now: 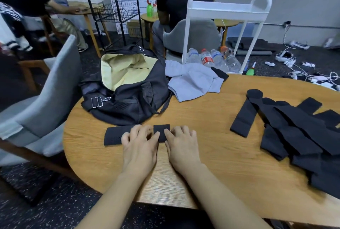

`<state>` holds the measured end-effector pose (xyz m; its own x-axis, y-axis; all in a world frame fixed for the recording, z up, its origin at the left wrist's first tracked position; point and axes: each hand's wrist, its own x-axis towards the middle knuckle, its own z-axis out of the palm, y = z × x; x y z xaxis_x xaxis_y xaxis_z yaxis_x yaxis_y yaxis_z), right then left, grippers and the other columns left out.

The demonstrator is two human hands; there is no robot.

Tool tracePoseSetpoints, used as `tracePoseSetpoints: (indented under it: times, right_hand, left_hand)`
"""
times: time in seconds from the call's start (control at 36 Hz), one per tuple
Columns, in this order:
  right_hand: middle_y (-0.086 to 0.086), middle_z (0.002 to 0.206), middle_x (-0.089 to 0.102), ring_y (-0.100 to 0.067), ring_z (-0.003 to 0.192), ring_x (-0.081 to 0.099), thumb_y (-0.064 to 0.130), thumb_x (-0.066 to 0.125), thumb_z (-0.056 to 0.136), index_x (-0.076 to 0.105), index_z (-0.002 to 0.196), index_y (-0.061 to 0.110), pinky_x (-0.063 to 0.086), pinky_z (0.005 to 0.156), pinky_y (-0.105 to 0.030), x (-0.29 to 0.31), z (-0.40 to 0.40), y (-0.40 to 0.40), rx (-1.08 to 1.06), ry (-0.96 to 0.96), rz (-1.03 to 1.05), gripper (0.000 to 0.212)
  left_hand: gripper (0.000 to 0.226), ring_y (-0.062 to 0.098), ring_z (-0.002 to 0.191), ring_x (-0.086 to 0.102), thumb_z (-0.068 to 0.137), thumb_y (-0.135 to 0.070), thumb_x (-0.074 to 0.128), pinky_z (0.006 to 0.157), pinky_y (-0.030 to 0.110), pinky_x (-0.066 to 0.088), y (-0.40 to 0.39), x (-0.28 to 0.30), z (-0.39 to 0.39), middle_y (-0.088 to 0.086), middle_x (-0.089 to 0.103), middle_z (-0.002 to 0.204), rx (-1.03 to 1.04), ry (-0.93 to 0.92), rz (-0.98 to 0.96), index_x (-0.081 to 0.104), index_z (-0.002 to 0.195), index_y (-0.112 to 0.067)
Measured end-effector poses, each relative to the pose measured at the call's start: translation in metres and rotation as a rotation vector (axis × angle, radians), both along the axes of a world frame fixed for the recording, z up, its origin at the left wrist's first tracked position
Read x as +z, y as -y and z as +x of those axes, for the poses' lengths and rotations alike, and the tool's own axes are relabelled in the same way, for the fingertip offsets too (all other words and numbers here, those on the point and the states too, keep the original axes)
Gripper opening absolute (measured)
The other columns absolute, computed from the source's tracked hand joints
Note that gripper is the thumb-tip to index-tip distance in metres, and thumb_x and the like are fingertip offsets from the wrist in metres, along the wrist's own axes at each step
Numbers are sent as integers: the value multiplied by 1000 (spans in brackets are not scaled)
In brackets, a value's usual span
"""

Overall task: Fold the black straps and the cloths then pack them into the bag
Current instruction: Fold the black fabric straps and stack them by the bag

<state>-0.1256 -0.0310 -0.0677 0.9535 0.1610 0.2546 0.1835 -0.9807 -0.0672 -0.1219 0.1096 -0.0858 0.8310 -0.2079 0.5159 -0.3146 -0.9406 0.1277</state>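
Observation:
A black strap (115, 135) lies flat across the near middle of the wooden table (211, 155). My left hand (140, 146) and my right hand (181, 145) both press down on it with fingers spread, covering its middle and right end. Just behind it sits the black bag (128, 100), unzipped, its pale yellow lining showing. A light grey cloth (193, 81) lies crumpled to the right of the bag. A pile of several unfolded black straps (294, 131) spreads over the right side of the table.
A grey chair (46, 96) stands at the table's left edge. Behind the table is a white cart (226, 12) with water bottles (211, 58) at its base. Two people are at the back; cables lie on the floor at the right.

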Motion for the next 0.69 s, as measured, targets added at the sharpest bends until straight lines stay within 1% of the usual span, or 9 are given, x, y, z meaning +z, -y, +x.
tracePoseSetpoints:
  times: [0.06,0.11,0.28,0.36,0.47,0.53,0.58,0.61,0.69]
  right_hand:
    - [-5,122,55,-27,113,45,31,47,100,50,136,20,34,87,-40,0,6,-7,35,-19,21,38]
    - [-5,126,51,-27,116,40,30,40,102,45,139,20,31,91,-40,2,9,-14,42,-11,36,39]
    - [-5,119,53,-27,112,42,25,47,98,51,133,21,32,87,-39,-2,15,-31,39,4,36,36]
    - [-6,119,53,-28,112,43,27,45,99,50,134,20,33,86,-40,-4,16,-34,46,11,31,36]
    - [-4,127,49,-26,117,38,29,39,102,43,140,22,30,90,-39,-1,14,-31,69,-13,22,39]
    - [-3,133,49,-26,123,35,32,37,102,34,145,23,28,92,-40,2,11,-23,92,-48,36,44]
    - [-1,137,50,-26,128,33,34,39,101,30,147,24,27,95,-41,5,8,-8,81,-60,52,49]
    - [-1,137,50,-27,129,35,34,43,99,34,146,23,29,96,-42,8,7,3,47,-56,54,50]
    - [-7,131,58,-31,120,49,31,64,88,53,135,16,40,91,-46,9,4,48,-135,30,97,49]
  left_hand:
    - [24,27,108,41,75,-20,80,88,44,24,-8,0,2,2,60,109,18,12,-3,76,98,-24]
    - [23,28,109,41,74,-19,80,87,45,24,-14,1,4,3,59,109,30,17,-10,76,97,-23]
    - [26,33,114,45,70,-21,82,87,48,26,-29,-1,7,7,59,119,59,-2,1,77,96,-21]
    - [19,32,114,45,78,-24,70,87,47,25,-34,-1,8,6,57,120,47,2,1,76,96,-22]
    - [20,31,116,45,78,-22,73,88,48,27,-34,-1,7,8,56,123,31,-2,9,76,97,-20]
    - [23,31,116,45,83,-27,62,89,47,27,-32,0,6,7,56,125,4,-1,17,75,100,-20]
    - [33,30,116,46,85,-32,49,89,46,27,-26,3,5,7,55,126,-32,-20,17,74,102,-21]
    - [35,31,116,46,85,-33,46,89,46,27,-21,4,4,7,55,126,-50,-24,17,74,103,-22]
    - [29,31,115,47,83,-28,55,88,46,27,-4,4,2,7,56,125,-104,-16,5,74,104,-22]
